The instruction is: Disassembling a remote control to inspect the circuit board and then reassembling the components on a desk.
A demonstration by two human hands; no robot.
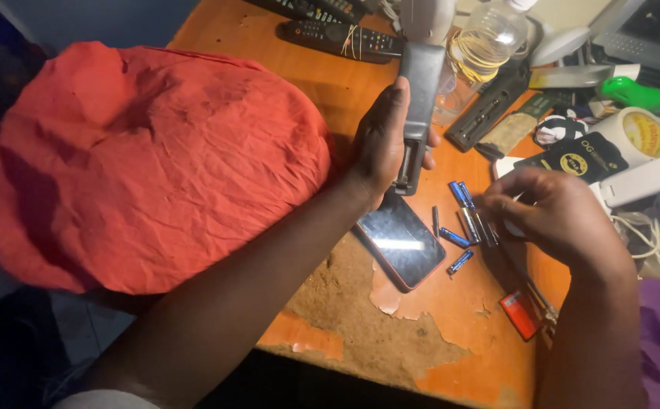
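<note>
On the left part of the tabletop point(451, 303) lies a big red cloth point(148, 159), and it covers that side up to the far edge. Near the middle a phone point(400, 241) lies flat with the screen up. Above it the left hand point(383, 144) is closed around a grey remote point(419, 113) and holds it upright, with the open battery slot turned to the person. At the right edge the right hand point(553, 212) has its fingers bent narrow over several small batteries point(462, 220), touching them. I think a battery can roll to the peeled front edge and fall, because they lie loose and close together.
</note>
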